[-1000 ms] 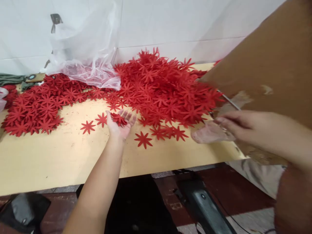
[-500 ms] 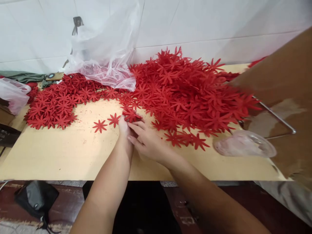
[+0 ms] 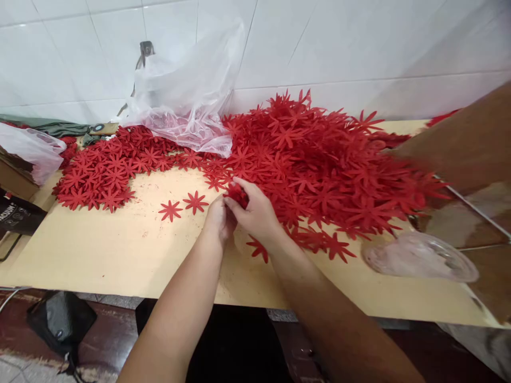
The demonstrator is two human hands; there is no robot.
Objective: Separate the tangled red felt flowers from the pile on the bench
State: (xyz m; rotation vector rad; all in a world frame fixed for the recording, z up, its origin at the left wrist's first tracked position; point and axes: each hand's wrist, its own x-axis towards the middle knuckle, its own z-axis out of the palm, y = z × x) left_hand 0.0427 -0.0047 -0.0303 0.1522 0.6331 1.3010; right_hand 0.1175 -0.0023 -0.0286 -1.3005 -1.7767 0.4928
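Note:
Both hands meet over the middle of the table, around a red flower-shaped cutout (image 3: 237,195) with narrow petals. My right hand (image 3: 257,213) curls round it, thumb and fingers pressed on its sides. My left hand (image 3: 219,218) is closed beneath and beside it, its fingers partly hidden by the right one. How many layers are in the hold cannot be made out. Two single red cutouts, one (image 3: 171,210) farther left and one (image 3: 195,202) nearer, lie flat to the left of my hands. A large heap of the same cutouts (image 3: 319,159) rises just behind and to the right.
A lower pile of red cutouts (image 3: 99,173) spreads at the left. A clear plastic bag (image 3: 187,106) stands between the piles by the tiled wall (image 3: 359,42). A plastic tub (image 3: 419,258) and a cardboard box (image 3: 475,149) are at the right. A black bag (image 3: 59,322) sits below the table (image 3: 139,255).
The view has shifted slightly. My right hand has moved up and wrapped round the red cutout, which was lying more open at the left fingertips.

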